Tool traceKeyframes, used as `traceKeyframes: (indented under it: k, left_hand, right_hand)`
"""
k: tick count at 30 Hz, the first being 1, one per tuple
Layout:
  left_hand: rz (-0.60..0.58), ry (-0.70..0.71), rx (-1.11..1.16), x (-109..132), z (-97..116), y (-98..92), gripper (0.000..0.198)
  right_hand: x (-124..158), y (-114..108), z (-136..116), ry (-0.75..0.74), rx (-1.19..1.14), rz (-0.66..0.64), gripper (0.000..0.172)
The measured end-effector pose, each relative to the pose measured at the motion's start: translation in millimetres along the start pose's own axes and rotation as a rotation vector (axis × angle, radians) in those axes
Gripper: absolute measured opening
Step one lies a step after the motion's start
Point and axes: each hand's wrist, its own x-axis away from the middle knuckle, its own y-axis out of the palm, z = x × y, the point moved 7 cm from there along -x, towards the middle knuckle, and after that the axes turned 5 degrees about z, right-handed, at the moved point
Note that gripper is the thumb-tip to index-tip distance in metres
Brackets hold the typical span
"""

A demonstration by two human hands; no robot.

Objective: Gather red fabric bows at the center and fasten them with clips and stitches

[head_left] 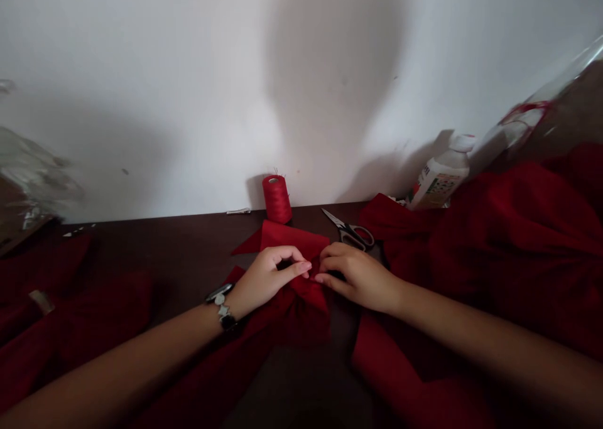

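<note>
A piece of red cloth [287, 237] lies folded and gathered on the dark table [179, 253], right in front of me. My left hand [271, 275], with a watch on its wrist, curls over the gathered middle of the cloth, fingers pinched on it. My right hand [355, 275] meets it from the right, and its fingertips pinch the same gathered spot. Both hands touch at the fingertips above the cloth.
A red thread spool [277, 198] stands by the white wall. Scissors [351, 231] lie just beyond my right hand. A white glue bottle [440, 178] leans at the back right. Heaps of red fabric [509, 240] fill the right side, more red cloth [70, 316] the left.
</note>
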Motion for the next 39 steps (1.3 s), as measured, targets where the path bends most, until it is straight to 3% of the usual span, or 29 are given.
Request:
traceKeyframes:
  k: [6, 16, 19, 21, 24, 27, 33, 39]
  left_hand:
    - [-0.040, -0.073, 0.081, -1.6, -5.7, 0.3, 0.028]
    - [-0.111, -0.034, 0.153, -0.3, -1.7, 6.9, 0.025]
    - [-0.124, -0.030, 0.109, -0.3, -1.3, 8.1, 0.025]
    - [-0.119, -0.025, 0.066, -0.6, -1.1, 8.3, 0.026]
    - [-0.122, -0.013, 0.027, -0.8, -0.9, 9.3, 0.026]
    - [-0.129, -0.011, 0.017, -0.4, -1.7, 10.2, 0.026]
    - [-0.138, 0.001, -0.046, -0.4, -0.9, 11.4, 0.024]
    - [-0.183, -0.009, 0.036, -0.8, -0.1, 12.5, 0.019]
  right_hand:
    - [0.8, 5.8, 4.2, -0.024, 0.143, -0.006, 0.013]
    - [0.0, 9.9, 7.9, -0.044, 0.231, -0.046, 0.015]
    - [0.2, 5.8, 9.6, -0.025, 0.122, 0.023, 0.008]
    - [0.1, -3.3, 12.2, 0.010, -0.008, 0.150, 0.002]
    - [-0.2, -12.1, 8.1, -0.060, -0.140, 0.271, 0.027]
    - [-2.2, -6.0, 0.5, -0.179, -0.194, 0.193, 0.039]
    - [-5.7, -0.1, 10.7, -0.107, -0.245, 0.154, 0.013]
    - [-6.6, -0.5, 8.0, -0.084, -0.154, 0.140, 0.012]
